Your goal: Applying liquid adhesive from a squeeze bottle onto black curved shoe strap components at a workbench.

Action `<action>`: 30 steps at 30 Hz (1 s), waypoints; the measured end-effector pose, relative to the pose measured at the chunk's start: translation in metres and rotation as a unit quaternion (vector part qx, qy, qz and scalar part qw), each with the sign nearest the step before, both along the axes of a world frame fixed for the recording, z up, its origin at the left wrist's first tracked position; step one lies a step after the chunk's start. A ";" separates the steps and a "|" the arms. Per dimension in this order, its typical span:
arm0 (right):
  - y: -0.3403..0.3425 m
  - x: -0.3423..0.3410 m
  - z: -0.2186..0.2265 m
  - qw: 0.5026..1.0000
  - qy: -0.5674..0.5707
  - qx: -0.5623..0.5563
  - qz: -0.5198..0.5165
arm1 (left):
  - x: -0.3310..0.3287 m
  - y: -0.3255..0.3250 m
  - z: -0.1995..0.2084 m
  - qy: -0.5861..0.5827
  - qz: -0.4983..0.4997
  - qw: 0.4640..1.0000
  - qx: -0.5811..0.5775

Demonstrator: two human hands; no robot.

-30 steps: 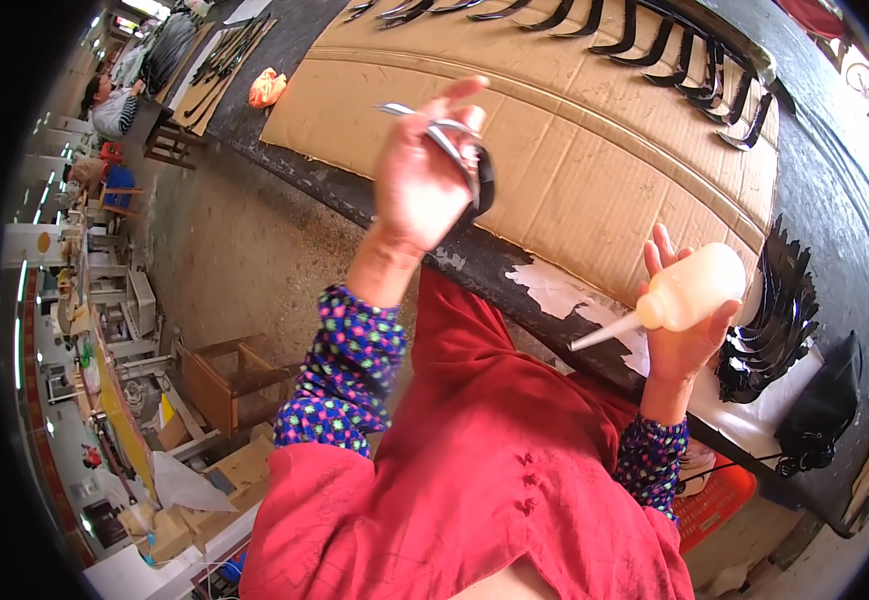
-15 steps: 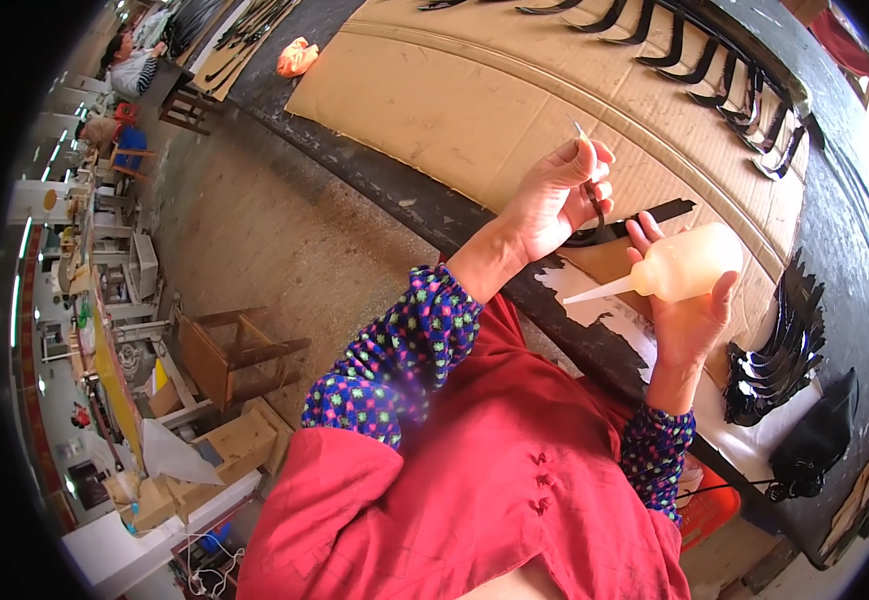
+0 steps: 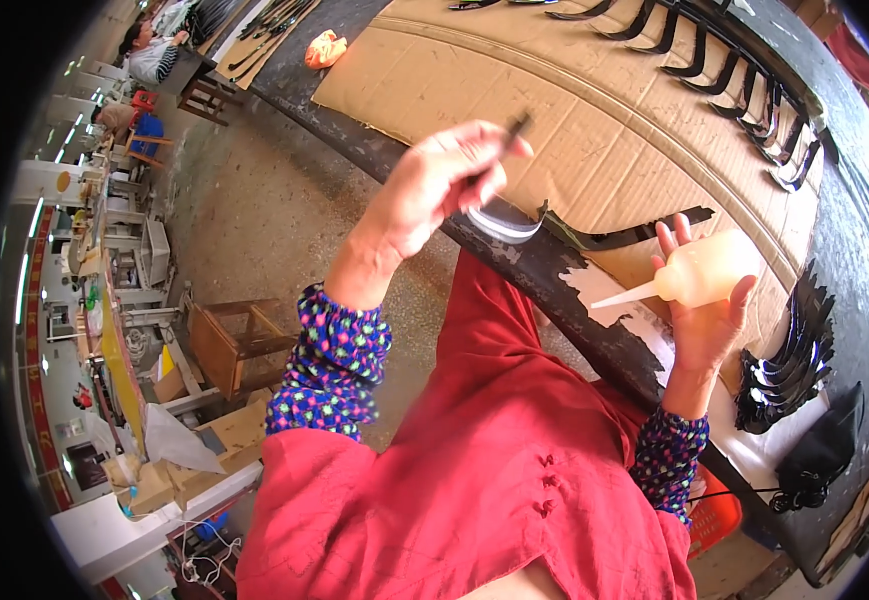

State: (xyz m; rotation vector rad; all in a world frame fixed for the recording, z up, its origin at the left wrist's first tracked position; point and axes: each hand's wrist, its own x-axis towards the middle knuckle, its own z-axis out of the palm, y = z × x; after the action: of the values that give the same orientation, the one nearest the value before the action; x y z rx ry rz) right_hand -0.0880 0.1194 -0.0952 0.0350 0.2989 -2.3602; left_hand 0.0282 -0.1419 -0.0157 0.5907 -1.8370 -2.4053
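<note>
Strip (image 3: 506,230), dark with a pale face, curved: in our left hand (image 3: 429,190), fingers drawn narrow around it, one dark end standing above the pinch, the pale curl hanging below. Position: above the near edge of the black table (image 3: 299,105). The fingers hide its middle, and blur softens the upper end.

Bottle (image 3: 711,268), soft-looking, peach-toned, with a long pale nozzle (image 3: 626,295): lying across our right hand (image 3: 702,338), thumb to one side, fingertips showing past the other. Nozzle aimed left and slightly down, over peeling paint at the table edge. Contents: not determinable; nor can we tell whether the tip is stopped.

Loose strip (image 3: 639,236), black: on the cardboard sheet (image 3: 574,150), close by our right fingertips. We cannot tell whether the hanging curl touches it.

Further holdings: row of curved strips (image 3: 689,58), far side of the cardboard; pile of black strips (image 3: 786,365), right of our bottle hand.

Hazards, in our judgement. Drip: a tighter squeeze, if the tip is unstopped, could wet the table edge or our red garment (image 3: 474,450). Drop: a pinch near one end could let the strip twist free and fall past the edge. Snag: the low curl could catch the loose strip and drag it askew.
</note>
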 end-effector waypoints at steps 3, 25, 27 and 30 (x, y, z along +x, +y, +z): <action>0.012 0.003 0.003 0.991 -0.073 -0.103 -0.048 | 0.006 0.020 0.012 -0.087 -0.102 0.986 -0.096; 0.038 0.028 0.056 0.885 0.306 0.248 -0.250 | -0.013 0.050 0.023 -0.136 -0.281 0.945 -0.099; 0.039 0.028 0.055 0.886 0.308 0.240 -0.248 | -0.013 0.050 0.023 -0.134 -0.284 0.943 -0.106; 0.038 0.028 0.056 0.892 0.299 0.234 -0.244 | -0.014 0.049 0.023 -0.131 -0.294 0.940 -0.113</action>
State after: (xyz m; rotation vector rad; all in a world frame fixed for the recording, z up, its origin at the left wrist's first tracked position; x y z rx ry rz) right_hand -0.0599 0.1574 -0.0389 -0.4451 1.2871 -2.6755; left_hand 0.0146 -0.0927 0.0076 0.3955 -2.6849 -2.4620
